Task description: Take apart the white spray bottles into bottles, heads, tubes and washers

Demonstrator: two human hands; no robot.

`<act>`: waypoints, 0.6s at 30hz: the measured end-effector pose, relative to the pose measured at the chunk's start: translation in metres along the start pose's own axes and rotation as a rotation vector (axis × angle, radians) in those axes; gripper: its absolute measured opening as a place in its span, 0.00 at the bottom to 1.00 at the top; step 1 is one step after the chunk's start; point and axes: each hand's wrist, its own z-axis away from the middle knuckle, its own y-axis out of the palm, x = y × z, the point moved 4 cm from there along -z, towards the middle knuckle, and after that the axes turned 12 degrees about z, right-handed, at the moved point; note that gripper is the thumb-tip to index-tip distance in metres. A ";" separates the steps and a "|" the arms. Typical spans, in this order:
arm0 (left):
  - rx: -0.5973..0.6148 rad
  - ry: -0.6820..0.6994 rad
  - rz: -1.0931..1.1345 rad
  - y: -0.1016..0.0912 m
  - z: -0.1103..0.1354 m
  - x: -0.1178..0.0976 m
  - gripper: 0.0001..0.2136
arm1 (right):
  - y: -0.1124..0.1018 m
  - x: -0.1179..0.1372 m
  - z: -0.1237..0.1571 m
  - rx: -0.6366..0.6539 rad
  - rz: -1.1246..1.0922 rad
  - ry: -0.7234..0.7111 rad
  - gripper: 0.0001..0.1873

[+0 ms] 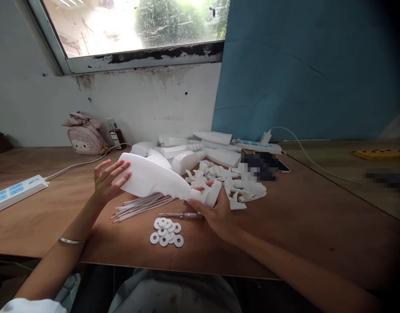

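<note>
A white plastic spray bottle (pixel 151 177) is held tilted above the table, its base up to the left and its neck down to the right. My left hand (pixel 112 179) supports the base with spread fingers. Around the white trigger spray head (pixel 210 194) at the neck, my right hand (pixel 216 211) is closed. Below the bottle lie thin white tubes (pixel 139 206), a screwdriver with a clear handle (pixel 182 215), and a small heap of white ring washers (pixel 167 231).
Several white bottles (pixel 187 161) lie piled behind, with loose white spray heads (pixel 248 190) to their right. Power strips (pixel 19 192) sit at left and back right, with trailing cables. A pink bag (pixel 85 135) and a dark bottle (pixel 115 135) stand by the wall.
</note>
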 end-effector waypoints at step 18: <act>0.379 -0.602 0.793 -0.005 -0.005 0.000 0.20 | 0.012 0.014 0.022 0.183 0.358 -1.075 0.09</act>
